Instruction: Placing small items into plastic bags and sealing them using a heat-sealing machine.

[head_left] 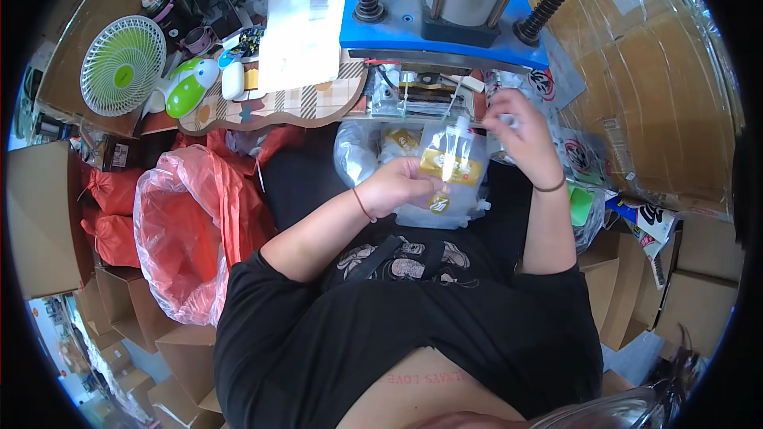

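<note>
My left hand (395, 187) grips the lower side of a clear spout pouch (469, 151) with a gold printed band. The pouch stands tilted up in front of my body, its white spout at the top. To the right of the spout, my right hand (526, 139) is raised with curled fingers. Something small and whitish shows by its fingers, too unclear to name. More clear pouches (433, 218) lie on my lap behind and below the held one. Just beyond both hands is the opening of a blue press (405, 20), with metal parts (429, 95) under its plate.
A patterned board (262, 110) on the bench carries a white sheet (298, 36) and a computer mouse (233, 80). Left of it stands a green-and-white fan (123, 71). A red plastic bag (171, 246) gapes at my left. Large cardboard (660, 87) walls the right side.
</note>
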